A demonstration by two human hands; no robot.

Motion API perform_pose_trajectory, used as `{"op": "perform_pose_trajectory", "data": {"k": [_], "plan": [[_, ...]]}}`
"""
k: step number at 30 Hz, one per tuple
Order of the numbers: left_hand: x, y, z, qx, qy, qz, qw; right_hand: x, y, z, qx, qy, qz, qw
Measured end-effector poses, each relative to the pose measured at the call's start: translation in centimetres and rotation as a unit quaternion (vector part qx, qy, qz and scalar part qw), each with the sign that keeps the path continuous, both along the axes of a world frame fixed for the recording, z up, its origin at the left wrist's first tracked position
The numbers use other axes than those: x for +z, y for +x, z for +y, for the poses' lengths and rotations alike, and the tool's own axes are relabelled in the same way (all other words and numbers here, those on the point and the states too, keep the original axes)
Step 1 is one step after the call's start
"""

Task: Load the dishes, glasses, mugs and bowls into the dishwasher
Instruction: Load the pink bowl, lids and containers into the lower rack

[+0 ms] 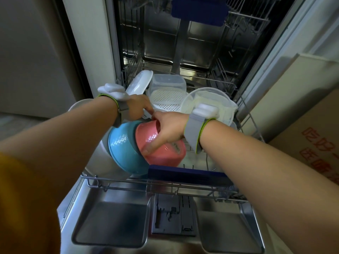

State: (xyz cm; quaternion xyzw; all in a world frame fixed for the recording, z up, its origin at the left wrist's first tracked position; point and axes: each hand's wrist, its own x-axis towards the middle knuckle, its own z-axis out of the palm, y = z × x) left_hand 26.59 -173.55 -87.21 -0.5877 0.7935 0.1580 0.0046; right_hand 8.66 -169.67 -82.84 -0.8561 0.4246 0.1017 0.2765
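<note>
Faintly, unreadable label on pink bowl (163, 149), right hand (168, 132) gripping.

dim, soft daylight | glare on dishwasher door (117, 222) | wide-angle bending at edges

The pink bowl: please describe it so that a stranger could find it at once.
Look at the pulled-out lower rack of the open dishwasher. Near its front stand three tilted bowls; the pink bowl is the rightmost, beside the blue bowl. It alone is pink, gripped by the right hand.
</note>
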Motion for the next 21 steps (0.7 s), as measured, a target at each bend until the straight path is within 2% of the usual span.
{"op": "perform_pose_trajectory", "data": {"k": [3,6,11,14,17,21], "plan": [[-0.8,-0.2,0.1,0.012,-0.015,0.003,1.000,0.8,-0.4,-0.4,-0.004,-0.008,-0.008,1.000],[-0.8,0.4,0.1,0.038,-0.005,0.046,0.998,1.8,-0.9,-0.9,-0.006,-0.030,-0.020,0.999],[0.4,0.8,-0.3,0.007,-0.008,-0.015,1.000,2.4,-0.3,-1.8,-0.038,-0.014,-0.075,0.996],[0.7,0.8,-0.5,-0.004,0.009,0.001,1.000,1.8,-0.3,-1.8,-0.044,0.003,-0.066,0.997],[0.6,0.9,-0.7,0.046,0.025,0.026,0.998,0.8,-0.3,-1.3,-0.027,0.016,-0.042,0.999],[0.2,0.6,-0.6,0.075,0.006,0.049,0.996,-0.9,0.3,0.1,0.006,-0.040,0.000,0.999]]}}
